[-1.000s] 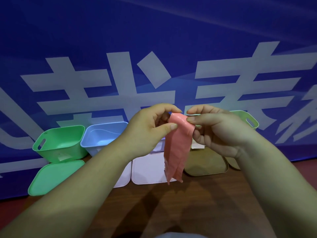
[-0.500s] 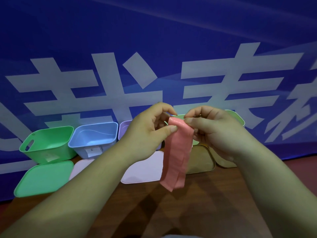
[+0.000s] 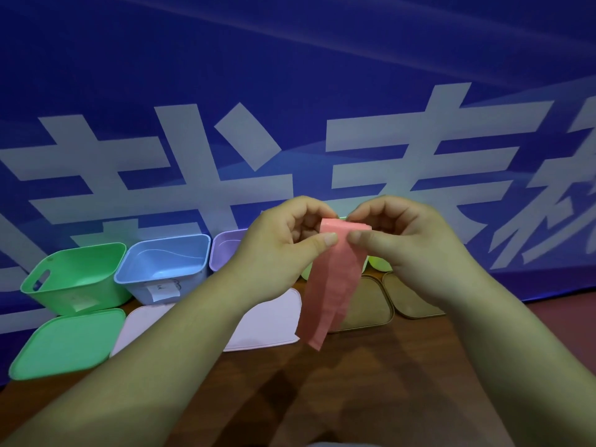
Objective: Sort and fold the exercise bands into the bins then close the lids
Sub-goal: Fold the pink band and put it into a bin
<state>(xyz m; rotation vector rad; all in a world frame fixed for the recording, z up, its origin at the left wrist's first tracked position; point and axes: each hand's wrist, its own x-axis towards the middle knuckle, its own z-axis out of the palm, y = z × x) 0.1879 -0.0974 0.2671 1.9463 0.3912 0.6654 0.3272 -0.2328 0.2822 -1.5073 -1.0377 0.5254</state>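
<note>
Head view: pink band (image 3: 332, 282), centre frame, long axis vertical, hanging below both hands. Left hand (image 3: 283, 253) and right hand (image 3: 406, 250) fingers pinched closed on its top fold, equally near.

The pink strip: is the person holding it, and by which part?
Yes. Both the left hand and right hand pinch the pink exercise band at its folded top edge; the rest hangs free above the table.

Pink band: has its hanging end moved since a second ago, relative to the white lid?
Yes. The pink band now hangs beside the white lid's right edge; earlier its end lay across the lid.
</note>
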